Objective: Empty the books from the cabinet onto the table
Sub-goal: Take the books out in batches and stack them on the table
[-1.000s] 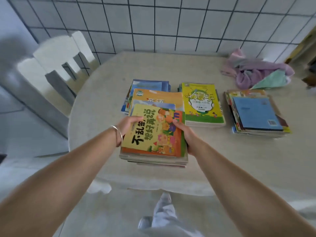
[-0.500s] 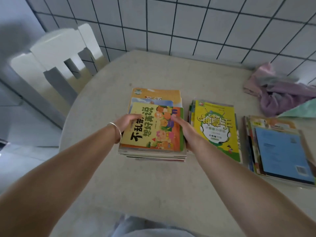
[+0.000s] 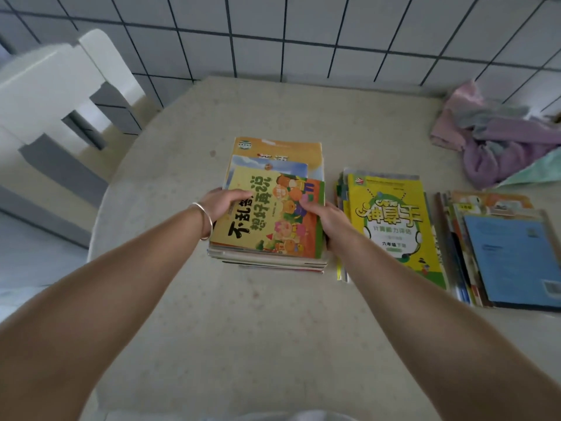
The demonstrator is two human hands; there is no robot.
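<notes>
A stack of books [image 3: 273, 220] with a yellow and orange cartoon cover on top rests on the round beige table [image 3: 243, 323]. My left hand [image 3: 223, 203], with a silver bangle at the wrist, grips the stack's left edge. My right hand [image 3: 329, 218] grips its right edge. An orange book and a blue one lie under the top cover at the stack's far end. To the right lies a second pile topped by a yellow and green workbook [image 3: 391, 226]. Further right is a third pile topped by a blue book [image 3: 510, 259].
A white chair [image 3: 57, 95] stands at the table's left against the tiled wall [image 3: 303, 31]. A crumpled heap of purple, pink and mint cloth [image 3: 498, 141] lies at the table's far right. The cabinet is out of view.
The stack held in both hands has moved forward from the table's near edge and now lies on the earlier pile beside the yellow workbook. The view has come closer.
</notes>
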